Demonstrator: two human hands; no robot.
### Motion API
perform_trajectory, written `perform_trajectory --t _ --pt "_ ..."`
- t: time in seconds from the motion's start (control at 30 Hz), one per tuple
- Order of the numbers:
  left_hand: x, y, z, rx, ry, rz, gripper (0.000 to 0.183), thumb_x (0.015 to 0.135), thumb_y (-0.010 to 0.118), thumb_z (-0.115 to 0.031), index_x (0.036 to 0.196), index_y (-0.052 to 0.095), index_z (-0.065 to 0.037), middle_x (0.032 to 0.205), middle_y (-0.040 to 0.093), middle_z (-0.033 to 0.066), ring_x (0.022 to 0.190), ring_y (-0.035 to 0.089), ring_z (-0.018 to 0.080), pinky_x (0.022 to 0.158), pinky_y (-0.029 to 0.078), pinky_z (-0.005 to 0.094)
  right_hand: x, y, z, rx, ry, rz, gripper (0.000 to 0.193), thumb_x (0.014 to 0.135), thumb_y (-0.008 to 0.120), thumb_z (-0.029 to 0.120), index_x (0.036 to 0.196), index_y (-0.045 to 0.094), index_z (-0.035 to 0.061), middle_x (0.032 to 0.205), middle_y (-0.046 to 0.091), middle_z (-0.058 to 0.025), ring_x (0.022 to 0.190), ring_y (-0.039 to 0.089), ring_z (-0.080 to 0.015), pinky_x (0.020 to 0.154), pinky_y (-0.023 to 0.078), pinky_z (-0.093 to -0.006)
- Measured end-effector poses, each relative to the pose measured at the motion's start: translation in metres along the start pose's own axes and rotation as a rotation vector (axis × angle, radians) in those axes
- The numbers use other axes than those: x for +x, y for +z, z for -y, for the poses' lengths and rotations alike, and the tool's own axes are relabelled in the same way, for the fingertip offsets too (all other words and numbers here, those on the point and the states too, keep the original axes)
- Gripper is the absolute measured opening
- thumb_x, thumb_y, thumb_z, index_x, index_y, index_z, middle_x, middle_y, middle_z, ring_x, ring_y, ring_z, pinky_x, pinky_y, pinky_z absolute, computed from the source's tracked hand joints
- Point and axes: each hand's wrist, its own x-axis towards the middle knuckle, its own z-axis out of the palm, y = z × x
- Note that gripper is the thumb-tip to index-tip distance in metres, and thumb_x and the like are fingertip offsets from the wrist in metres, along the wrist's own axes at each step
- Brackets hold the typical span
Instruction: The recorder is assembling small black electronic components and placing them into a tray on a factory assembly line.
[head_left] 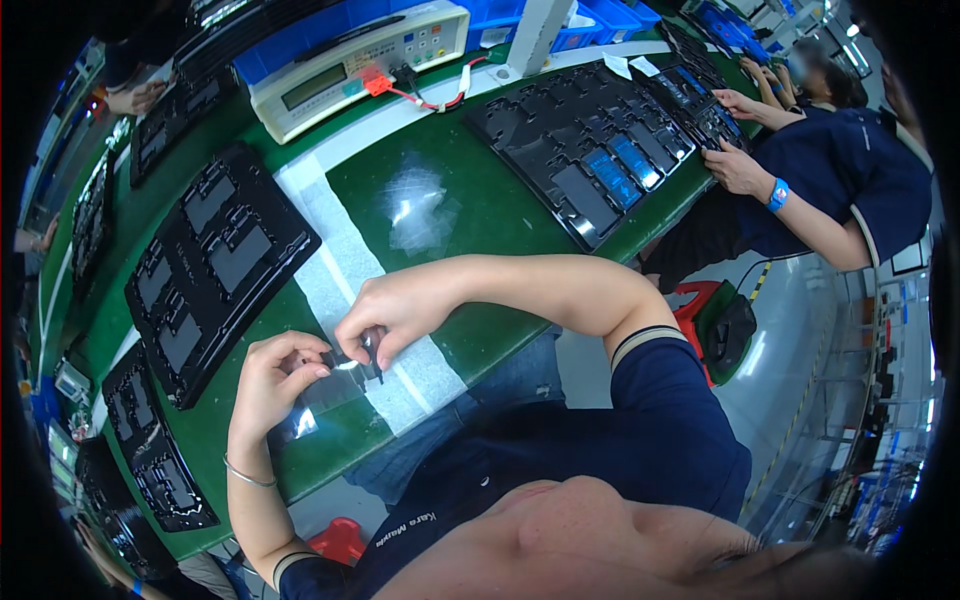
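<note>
My left hand (275,375), a bangle on its wrist, has thumb and fingers pinched together at the near edge of the bench. What they grip is too small to make out. Just to its right, my right hand (405,310) bends down with its fingertips closed on a small dark flat piece (374,362). Glossy clear film (338,385) shows between and below the two hands. Under the right hand runs a white cloth-like strip (415,385) laid over the green bench top (510,345).
Left of my hands lies a black moulded tray (225,250) with grey pads; another black tray (160,450) is nearer. Clear films (415,205) lie ahead. A cream bench meter (360,70) with leads stands behind. At right, a large tray (590,140) lies beside a co-worker (830,185).
</note>
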Motion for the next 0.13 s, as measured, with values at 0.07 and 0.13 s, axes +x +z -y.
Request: perform_trajectory --t 0.07,0.13 --pt "-0.003 0.004 0.008 -0.041 -0.039 -0.034 0.016 0.068 0.067 0.002 0.083 0.06 0.002 0.068 0.058 0.0044 0.06 0.054 0.0087 0.054 0.042 0.02 0.002 -0.002 -0.004 0.018 0.039 0.034 0.018 0.07 0.066 0.006 0.083 0.054 0.0044 0.081 0.062 -0.0061 0.073 0.061 -0.0188 0.061 0.045 -0.0308" --pt "-0.011 0.007 0.013 -0.077 -0.087 -0.076 0.017 0.068 0.067 0.002 0.084 0.061 0.002 0.07 0.058 0.0044 0.061 0.054 0.0089 0.054 0.043 0.0203 0.005 -0.002 -0.012 0.041 0.094 0.034 0.017 0.072 0.064 0.007 0.085 0.054 0.0046 0.081 0.062 -0.0069 0.076 0.061 -0.0212 0.063 0.046 -0.0324"
